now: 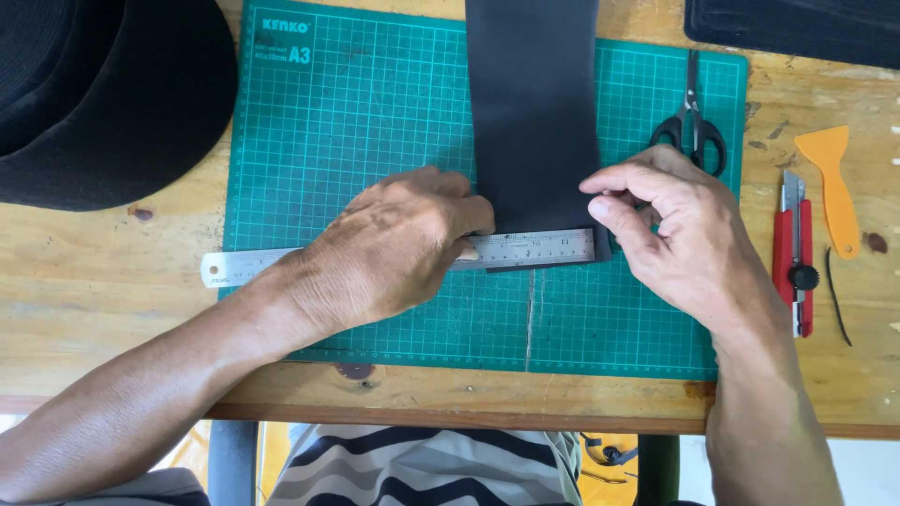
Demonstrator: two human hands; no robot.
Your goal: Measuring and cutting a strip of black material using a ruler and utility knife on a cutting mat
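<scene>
Table (84, 300) of pale wood, scarred and stained, fills the view. Big black roll (103, 94) at far left corner; edge of another dark piece (797, 28) at far right.

Green mat (375, 112) with white grid, centred, near edge just short of table edge.

Black strip (534, 103), wide and flat, runs from far edge of mat toward the body, squared end stopping mid-mat.

Steel ruler (534, 248) laid crosswise over strip's near end, left tip poking past mat's left edge.

Left hand (384, 248) flat and heavy on ruler, fingers pressed together, thumb tip on the steel at strip's left edge. Pinning, not gripping.

Right hand (670, 234) at strip's right edge, thumb and forefinger drawn close at ruler's right end, seemingly pinching or nudging strip's corner; other fingers curled. No blade seen in it, though palm side is hidden.

Off to the right, untouched: red knife (795, 253) on bare wood beside mat; orange scraper (832, 187) next to it; thin black sliver (837, 295) just past knife; scissors (692, 126) on mat's right margin, closed.

Step in hand, by judgement: lining up ruler square across strip end, measuring or setting a cut line. Alignment looks close, ruler sitting slightly skewed to the grid. Next move likely calls for steady downward pressure from left hand so ruler does not creep, strip edges checked against grid lines, then right hand free for marking or fetching knife, near at hand.
</scene>
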